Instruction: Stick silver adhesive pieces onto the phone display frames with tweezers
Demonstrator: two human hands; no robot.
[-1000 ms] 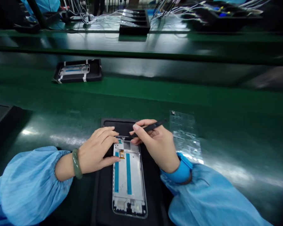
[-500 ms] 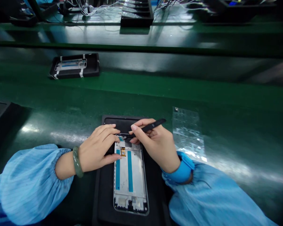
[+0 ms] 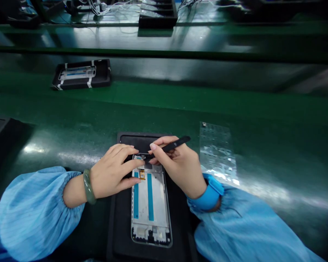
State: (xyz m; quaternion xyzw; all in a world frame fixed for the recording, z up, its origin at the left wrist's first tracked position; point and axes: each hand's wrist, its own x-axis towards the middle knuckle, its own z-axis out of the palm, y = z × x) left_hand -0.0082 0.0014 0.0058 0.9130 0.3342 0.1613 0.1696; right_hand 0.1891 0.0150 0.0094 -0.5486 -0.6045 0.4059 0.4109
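Observation:
A phone frame (image 3: pixel 159 196) with two blue strips and a small gold flex connector (image 3: pixel 142 175) lies in a black tray (image 3: pixel 119 225). My left hand (image 3: pixel 113 170) rests over its upper left edge, fingers spread, the index fingertip near the top of the frame. In my right hand (image 3: pixel 177 160), thumb and fingers close around black tweezers (image 3: pixel 177 144), held slanted like a pen. The tips of the tweezers point at the top end of the frame, where fingers partly hide them.
To the right lies a clear plastic sheet (image 3: pixel 218 153) with small parts on it. Another black tray (image 3: pixel 102 74) with a phone frame stands farther back on the green bench (image 3: pixel 164 105). A dark box edge (image 3: pixel 5 134) is at the left. Cables (image 3: pixel 109 8) run along the back.
My left index finger has moved slightly right across the top of the phone frame. My right hand keeps the tweezers at nearly the same spot. The view has shifted a little.

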